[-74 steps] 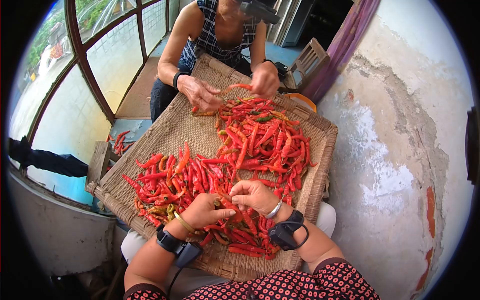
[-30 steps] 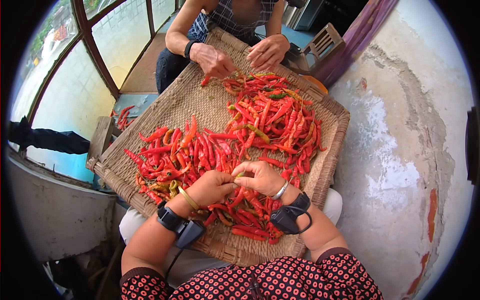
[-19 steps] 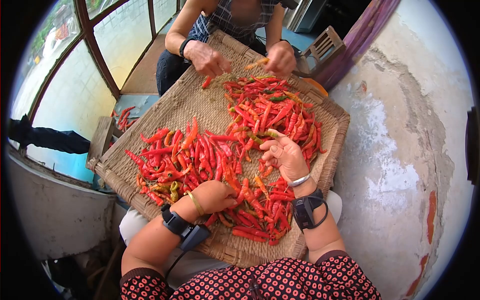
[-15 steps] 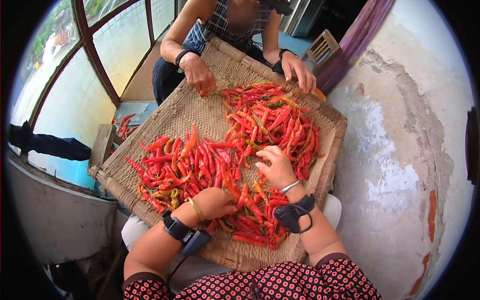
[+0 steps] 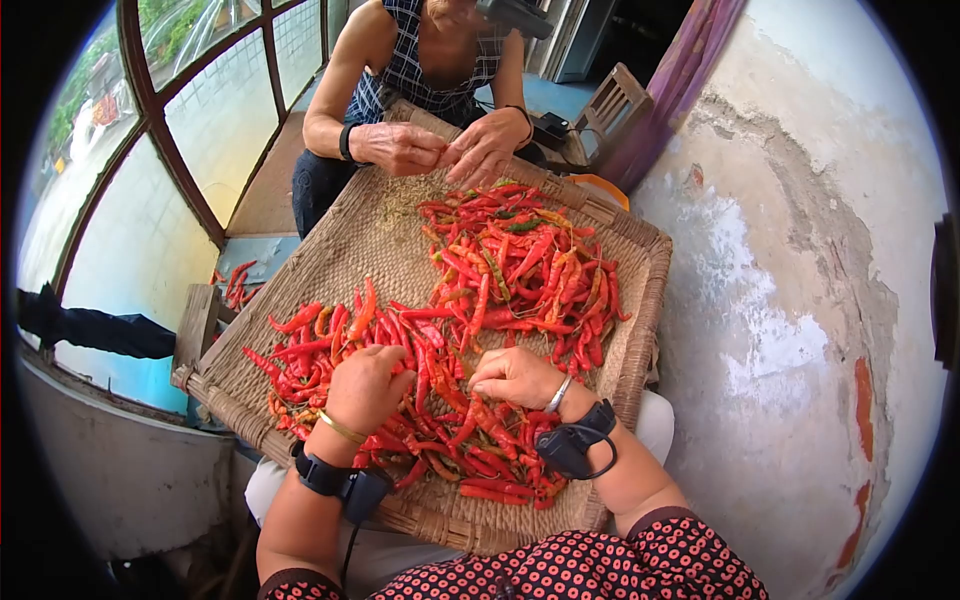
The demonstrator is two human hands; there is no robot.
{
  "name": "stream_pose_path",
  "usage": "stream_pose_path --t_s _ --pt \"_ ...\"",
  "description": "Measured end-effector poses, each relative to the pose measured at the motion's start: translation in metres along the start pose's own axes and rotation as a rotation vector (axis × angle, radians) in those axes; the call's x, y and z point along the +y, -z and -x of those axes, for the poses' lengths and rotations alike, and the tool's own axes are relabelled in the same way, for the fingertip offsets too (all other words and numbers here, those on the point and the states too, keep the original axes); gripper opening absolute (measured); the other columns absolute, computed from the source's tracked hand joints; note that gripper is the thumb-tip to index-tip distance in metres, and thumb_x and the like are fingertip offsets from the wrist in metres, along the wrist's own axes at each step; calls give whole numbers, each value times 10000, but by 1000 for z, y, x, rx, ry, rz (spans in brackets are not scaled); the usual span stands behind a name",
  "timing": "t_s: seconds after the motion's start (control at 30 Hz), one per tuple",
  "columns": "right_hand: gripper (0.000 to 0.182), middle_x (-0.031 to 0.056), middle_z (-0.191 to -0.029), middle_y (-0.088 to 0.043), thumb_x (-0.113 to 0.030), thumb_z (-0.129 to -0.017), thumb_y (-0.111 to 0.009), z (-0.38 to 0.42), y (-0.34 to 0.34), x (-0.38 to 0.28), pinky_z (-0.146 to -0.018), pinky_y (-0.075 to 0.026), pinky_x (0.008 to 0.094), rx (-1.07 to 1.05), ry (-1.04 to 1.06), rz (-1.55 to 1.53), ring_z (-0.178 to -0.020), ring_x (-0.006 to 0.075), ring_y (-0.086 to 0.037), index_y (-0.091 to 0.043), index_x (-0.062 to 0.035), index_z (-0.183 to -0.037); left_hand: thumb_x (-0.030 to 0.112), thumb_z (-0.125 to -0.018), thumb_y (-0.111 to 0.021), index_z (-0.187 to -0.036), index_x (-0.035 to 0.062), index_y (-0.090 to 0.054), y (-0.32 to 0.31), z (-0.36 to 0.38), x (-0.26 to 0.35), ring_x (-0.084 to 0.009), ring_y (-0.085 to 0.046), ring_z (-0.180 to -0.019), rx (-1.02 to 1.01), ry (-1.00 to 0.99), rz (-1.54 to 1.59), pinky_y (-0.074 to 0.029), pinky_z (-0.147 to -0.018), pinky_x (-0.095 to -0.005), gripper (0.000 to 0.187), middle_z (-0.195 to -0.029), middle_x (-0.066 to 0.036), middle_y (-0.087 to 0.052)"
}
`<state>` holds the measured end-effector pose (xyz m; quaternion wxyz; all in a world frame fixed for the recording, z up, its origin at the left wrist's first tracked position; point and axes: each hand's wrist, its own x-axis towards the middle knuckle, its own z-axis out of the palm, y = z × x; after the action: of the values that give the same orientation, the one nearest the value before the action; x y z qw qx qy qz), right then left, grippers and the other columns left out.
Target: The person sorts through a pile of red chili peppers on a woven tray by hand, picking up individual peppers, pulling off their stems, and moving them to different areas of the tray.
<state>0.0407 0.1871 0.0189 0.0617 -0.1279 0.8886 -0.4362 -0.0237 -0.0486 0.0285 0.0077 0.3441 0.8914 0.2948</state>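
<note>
Red chili peppers (image 5: 540,260) lie in piles on a square woven tray (image 5: 335,240), a few of them green or yellowish. My left hand (image 5: 368,388), with a gold bangle at the wrist, is over the left part of the near pile, its fingers bent down and partly hidden. To its right, my right hand (image 5: 518,378), with a silver bangle, has its fingers curled together at the upper edge of the near pile. Whatever is between those fingertips is too small to make out.
Across the tray, another person's two hands (image 5: 440,150) meet above its far side. Windows (image 5: 210,120) and a wooden block (image 5: 197,325) are at the left. A cracked wall (image 5: 770,300) stands at the right, and a small wooden chair (image 5: 612,105) behind.
My left hand has moved up and left. My right hand has moved down and left, and its fingers have closed. The other person's hands have come together.
</note>
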Motion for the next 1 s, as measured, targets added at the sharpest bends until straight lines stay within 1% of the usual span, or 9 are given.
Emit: stream_pose_path --t_s 0.07,0.13,0.17,0.23,0.37,0.67,0.83,0.87,1.0 --pt "202 84 -854 -584 -153 -734 -622 -2 0 0 -691 -453 290 -118 19 -118 -813 204 -576 -633 -61 -913 221 -704 -627 -860 53 -577 3 0 -3 -283 -577 -737 13 48 -167 -472 -645 -376 235 -817 -106 -580" --pt "342 75 -1016 -531 -144 -745 -626 -6 1 -11 -711 -458 271 305 26 -655 -877 171 -561 -560 -80 -1075 239 -690 -643 -841 59 -572 6 0 -7 -271 -591 -734 8 130 -379 -483 -639 -371 245 -887 -86 -576" --pt "342 75 -1016 -531 -144 -745 -626 -5 4 -9 -711 -458 271 303 28 -655 -877 171 -561 -560 -80 -1075 239 -690 -643 -841 59 -572 6 1 -9 -271 -591 -734 9 131 -381 -483 -639 -371 245 -887 -86 -576" --pt "454 73 -1134 -459 -147 -740 -636 -3 13 -5 -732 -462 274 314 2 -82 -921 187 -547 -483 -87 -1163 243 -659 -658 -837 63 -574 6 0 -13 -266 -592 -751 -126 273 -446 -479 -628 -374 267 -872 -86 -570" --pt "288 116 -840 -568 -257 -723 -617 1 -8 -14 -716 -456 364 -192 63 168 -820 278 -564 -587 -72 -942 242 -643 -664 -821 62 -576 -4 0 -23 -267 -600 -732 -201 253 -519 -482 -600 -378 269 -862 -94 -577" --pt "251 119 -780 -570 -265 -667 -643 7 -53 -27 -664 -474 395 -398 127 629 -754 296 -583 -593 -57 -799 123 -731 -527 -731 75 -571 -4 1 -27 -246 -612 -666 -186 85 -538 -490 -553 -348 65 -726 -101 -601" --pt "223 113 -760 -567 -250 -686 -628 7 -57 -23 -620 -459 395 -401 165 588 -723 299 -576 -579 -54 -781 82 -684 -615 -782 38 -600 10 -1 3 -266 -589 -637 43 -208 217 -475 -556 -326 109 -696 -126 -582" --pt "209 117 -755 -569 -237 -693 -618 6 -53 -24 -611 -454 394 -384 129 491 -728 306 -572 -573 -48 -770 14 -694 -632 -798 16 -590 7 -1 3 -183 -585 -603 33 -217 379 -468 -553 -264 112 -686 -75 -592" --pt "174 52 -694 -571 -193 -758 -593 4 -27 -32 -577 -442 323 -286 82 97 -656 185 -564 -576 -34 -826 17 -776 -592 -831 -1 -574 6 4 7 -60 -552 -612 -65 27 824 -459 -541 -202 61 -703 3 -585"
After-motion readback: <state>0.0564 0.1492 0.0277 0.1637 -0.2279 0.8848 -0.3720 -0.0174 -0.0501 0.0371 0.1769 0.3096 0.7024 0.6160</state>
